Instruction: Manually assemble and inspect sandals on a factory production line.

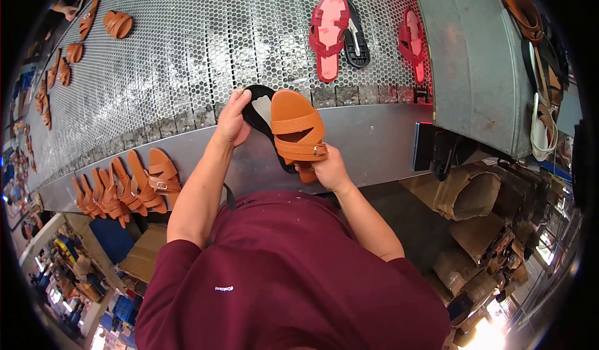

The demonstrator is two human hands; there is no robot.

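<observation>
In front of me, over the metal ledge, my left hand (233,120) is closed on the edge of a black shoe sole (257,114). A grey patch shows on the sole's upturned face. A tan leather sandal (293,108) with crossed straps and a buckle is gripped near its heel by my right hand (332,170). The sandal lies side by side with the sole and overlaps part of it, so the sole's middle is hidden. Whether the two are touching I cannot tell.
A honeycomb-patterned conveyor (249,31) runs beyond the metal ledge (368,131). On it are red sandals (329,38), a black sole (358,53) and tan sandals (117,24). More tan sandals (128,191) line the ledge at left. A grey metal housing (471,63) bounds the right; cardboard boxes (468,194) sit below.
</observation>
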